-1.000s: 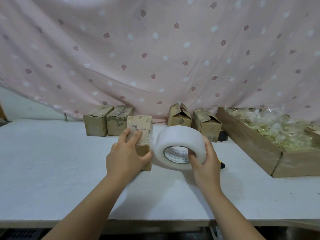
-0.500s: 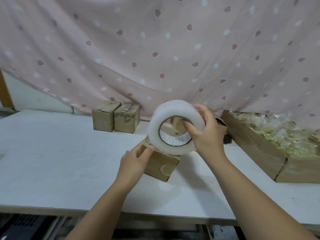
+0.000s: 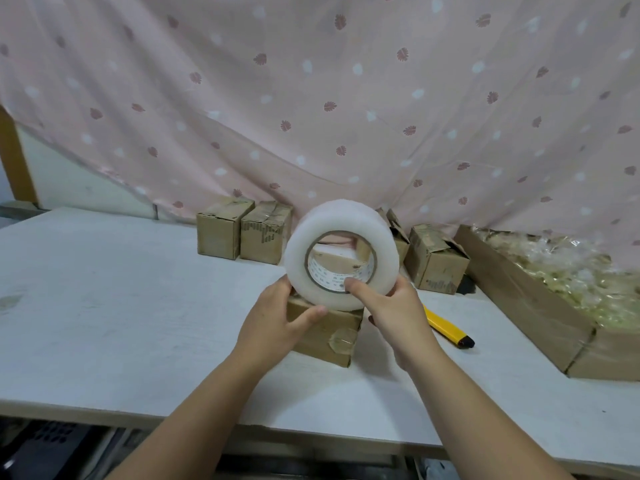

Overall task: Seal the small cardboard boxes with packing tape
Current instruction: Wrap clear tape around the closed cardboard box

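Cardboard box (image 3: 325,336) sits on desk (image 3: 121,306), tape roll (image 3: 301,265) upright, on or just above its top. Left hand (image 3: 273,320) grips box's left side, thumb across near face. Right hand (image 3: 394,310) holds roll, thumb hooked in core, fingers behind rim. Advice: pin box firm, draw tape straight along flap seam, press flat. Print on core and on rear boxes (image 3: 265,233) illegible.

A pink cloth (image 3: 311,98) with white spots and dark leaves hangs behind the white table (image 3: 104,306). At right lies a yellow cutter (image 3: 445,325) — near it, a long cardboard tray (image 3: 519,299) of clear-wrapped packets (image 3: 561,268).
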The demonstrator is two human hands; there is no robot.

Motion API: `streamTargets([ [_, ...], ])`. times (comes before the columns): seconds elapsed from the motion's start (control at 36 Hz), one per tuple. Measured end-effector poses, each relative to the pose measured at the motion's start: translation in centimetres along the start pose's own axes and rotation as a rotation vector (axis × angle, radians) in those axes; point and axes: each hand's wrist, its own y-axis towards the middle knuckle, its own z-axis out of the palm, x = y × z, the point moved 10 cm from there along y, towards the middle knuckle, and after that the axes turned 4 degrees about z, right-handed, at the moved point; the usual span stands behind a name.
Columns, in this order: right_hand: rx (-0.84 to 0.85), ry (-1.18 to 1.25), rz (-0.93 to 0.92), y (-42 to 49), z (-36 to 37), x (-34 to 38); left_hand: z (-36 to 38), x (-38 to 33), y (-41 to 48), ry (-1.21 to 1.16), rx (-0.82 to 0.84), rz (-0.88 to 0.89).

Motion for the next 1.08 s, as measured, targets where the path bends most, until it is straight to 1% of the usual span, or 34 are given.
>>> streamTargets([
  [0.11,0.017,-0.034,0.008,0.4,-0.6,0.3,-0.5,-0.7,-0.1,0.264,-0.074,0.075],
  [0.19,0.031,-0.062,-0.001,0.6,-0.5,0.5,-1.0,-1.4,-0.3,0.357,-0.127,0.125],
  [0.28,0.082,-0.039,0.003,0.7,-0.4,0.3,-1.2,-2.1,-0.4,0.427,-0.147,0.178],
  [0.36,0.105,0.028,-0.002,0.9,-1.0,0.3,-1.4,-3.0,-0.7,0.471,-0.184,0.272],
  [0.47,0.107,0.207,0.014,0.8,-2.0,0.6,-1.1,-2.6,-0.5,0.548,-0.143,0.264],
  [0.58,0.068,0.209,-0.044,1.1,-2.8,1.0,-0.7,-2.0,-0.5,0.585,-0.101,0.214],
  [0.67,0.03,0.188,-0.122,1.0,-3.6,1.7,-0.8,-2.3,-0.6,0.616,-0.112,0.218],
  [0.78,-0.052,0.171,-0.159,1.1,-5.9,1.9,-0.9,-2.7,-0.7,0.646,-0.149,0.236],
  [0.86,-0.098,0.146,-0.163,1.3,-7.6,1.3,-1.0,-2.5,-0.5,0.626,-0.154,0.223],
  [0.97,-0.135,0.096,-0.162,1.4,-9.5,0.1,-1.0,-3.0,-0.6,0.67,-0.188,0.263],
  [1.08,-0.185,0.079,-0.093,1.5,-11.0,-2.3,-1.1,-3.3,-0.7,0.698,-0.204,0.287],
])
